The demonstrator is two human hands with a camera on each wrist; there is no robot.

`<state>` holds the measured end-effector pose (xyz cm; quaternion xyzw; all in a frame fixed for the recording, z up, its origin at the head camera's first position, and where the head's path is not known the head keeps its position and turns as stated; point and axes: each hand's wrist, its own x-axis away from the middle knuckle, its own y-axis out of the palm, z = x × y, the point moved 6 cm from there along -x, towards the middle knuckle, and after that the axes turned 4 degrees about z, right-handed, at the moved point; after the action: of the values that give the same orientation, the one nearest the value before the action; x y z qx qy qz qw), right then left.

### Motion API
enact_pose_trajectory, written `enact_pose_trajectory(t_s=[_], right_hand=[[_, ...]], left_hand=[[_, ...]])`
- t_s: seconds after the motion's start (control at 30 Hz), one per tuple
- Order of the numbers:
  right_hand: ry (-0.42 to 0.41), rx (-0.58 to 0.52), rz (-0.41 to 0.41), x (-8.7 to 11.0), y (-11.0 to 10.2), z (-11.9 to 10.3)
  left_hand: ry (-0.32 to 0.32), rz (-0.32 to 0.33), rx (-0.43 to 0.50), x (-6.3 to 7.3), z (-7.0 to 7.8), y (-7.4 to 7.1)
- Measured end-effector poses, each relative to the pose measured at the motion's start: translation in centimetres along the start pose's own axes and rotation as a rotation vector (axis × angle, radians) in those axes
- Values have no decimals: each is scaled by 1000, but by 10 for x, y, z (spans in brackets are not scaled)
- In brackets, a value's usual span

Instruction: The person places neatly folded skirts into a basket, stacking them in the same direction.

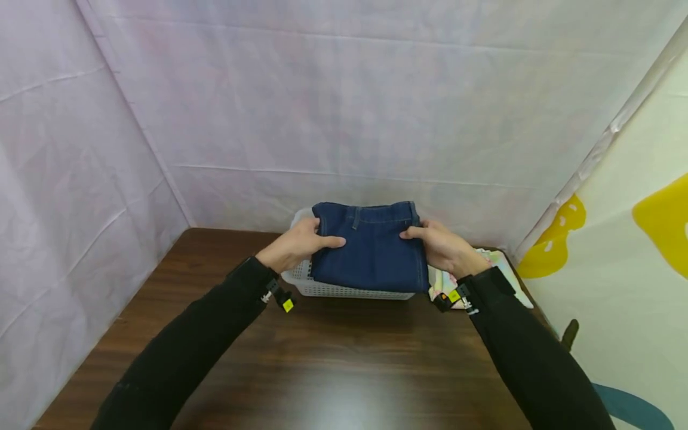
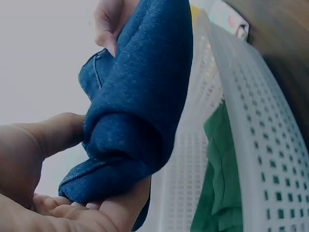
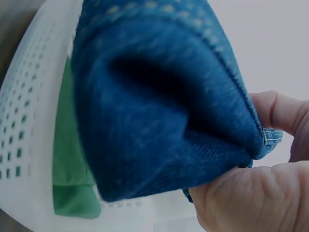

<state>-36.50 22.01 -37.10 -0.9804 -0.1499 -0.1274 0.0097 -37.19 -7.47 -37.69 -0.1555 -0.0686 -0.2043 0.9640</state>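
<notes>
A folded pair of blue jeans (image 1: 371, 251) is held up over a white perforated basket (image 1: 344, 291), waistband toward the back wall. My left hand (image 1: 301, 243) grips its left edge, thumb on top and fingers beneath. On the opposite edge my right hand (image 1: 442, 246) pinches the denim the same way. In the left wrist view the folded layers of the jeans (image 2: 140, 87) curl between thumb and fingers. Green cloth (image 2: 223, 169) lies inside the basket below, and the right wrist view shows this green cloth (image 3: 72, 145) beside the hanging denim.
A light patterned cloth (image 1: 505, 278) lies on the brown wooden table (image 1: 333, 358), right of the basket and partly behind my right wrist. Pale fabric walls (image 1: 344, 107) stand behind and at the left; a wall with yellow shapes (image 1: 559, 245) is at the right.
</notes>
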Motion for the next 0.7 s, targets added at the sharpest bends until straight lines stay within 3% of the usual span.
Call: enact_pose_trajectory(t_s=[0.13, 0.43, 0.7], right_hand=[[14, -11, 23, -16, -3, -2], [49, -9, 68, -49, -8, 4], [121, 21, 112, -65, -7, 19]], left_hand=[[-35, 30, -5, -15, -2, -3], [-49, 105, -133, -42, -10, -10], [-107, 55, -116, -53, -24, -6]])
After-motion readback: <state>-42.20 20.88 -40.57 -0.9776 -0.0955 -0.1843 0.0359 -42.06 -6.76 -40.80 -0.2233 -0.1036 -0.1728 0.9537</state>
